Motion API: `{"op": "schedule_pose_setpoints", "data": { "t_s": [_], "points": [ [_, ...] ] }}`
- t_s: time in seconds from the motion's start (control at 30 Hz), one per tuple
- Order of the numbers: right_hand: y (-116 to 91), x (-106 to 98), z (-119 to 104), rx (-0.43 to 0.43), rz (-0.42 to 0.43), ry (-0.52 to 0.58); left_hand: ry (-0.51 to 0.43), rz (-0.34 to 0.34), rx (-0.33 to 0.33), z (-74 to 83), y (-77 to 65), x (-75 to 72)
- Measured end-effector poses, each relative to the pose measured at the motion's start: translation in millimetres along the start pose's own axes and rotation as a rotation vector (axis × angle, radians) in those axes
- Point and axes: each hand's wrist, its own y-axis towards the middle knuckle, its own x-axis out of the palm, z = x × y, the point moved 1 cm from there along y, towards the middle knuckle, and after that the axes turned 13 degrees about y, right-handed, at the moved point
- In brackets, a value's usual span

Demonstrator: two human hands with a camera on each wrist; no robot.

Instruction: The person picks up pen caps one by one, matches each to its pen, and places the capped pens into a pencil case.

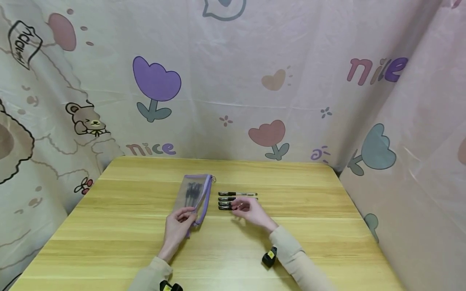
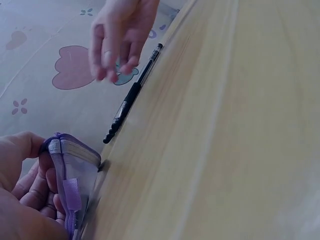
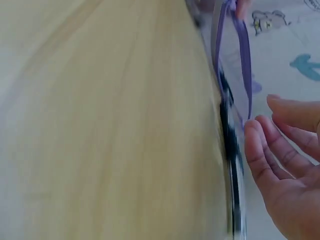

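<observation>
My left hand [image 1: 178, 228] pinches the near edge of a see-through zip pouch [image 1: 181, 198] with purple trim. In the left wrist view, thumb and fingers grip the pouch's corner [image 2: 75, 156]. Its zipped side gapes, as the right wrist view shows, and several dark pens [image 1: 193, 192] lie inside. To the right of the pouch, several black-gripped clear gel pens [image 1: 238, 194] lie in a row, roughly parallel. Over the near pens hovers my right hand [image 1: 253, 211], fingers loosely bent and nothing between thumb and fingertips [image 3: 252, 125]. It partly hides those pens in the head view.
The wooden table [image 1: 291, 186] carries the pouch and pens. A printed curtain [image 1: 225, 81] hangs behind it and along both sides. Black wrist cameras [image 1: 269, 257] are strapped at both sleeves.
</observation>
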Motion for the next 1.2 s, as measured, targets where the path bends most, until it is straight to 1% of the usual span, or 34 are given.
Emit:
{"op": "schedule_pose_setpoints", "data": {
  "t_s": [0.1,0.2,0.37,0.5,0.67,0.77,0.97,1.2],
  "points": [
    [-7.2,-12.2,3.9,-0.013,0.026,-0.066,0.002,-0.005,0.000,0.4,0.0,0.4],
    [-9.5,-20.7,8.6,-0.008,0.056,-0.121,0.004,-0.005,0.000,0.1,0.4,0.9],
    [-7.7,-26.1,14.1,0.011,0.098,-0.143,0.007,-0.006,-0.004,-1.1,0.6,1.0],
    [-4.1,-25.9,17.4,-0.013,0.124,-0.187,-0.002,-0.009,-0.005,-1.5,0.4,0.8],
    [0.3,-22.6,21.6,-0.008,0.172,-0.293,-0.001,-0.013,-0.010,-1.2,0.1,0.2],
    [2.6,-20.1,22.8,0.009,0.198,-0.324,0.000,-0.014,-0.015,-1.4,0.3,0.2],
    [6.0,-17.4,23.2,0.014,0.226,-0.321,0.007,-0.016,-0.017,-2.2,0.6,0.5],
    [8.1,-15.3,22.9,0.028,0.252,-0.342,0.004,-0.017,-0.021,-2.7,0.9,0.0]
  ]
}}
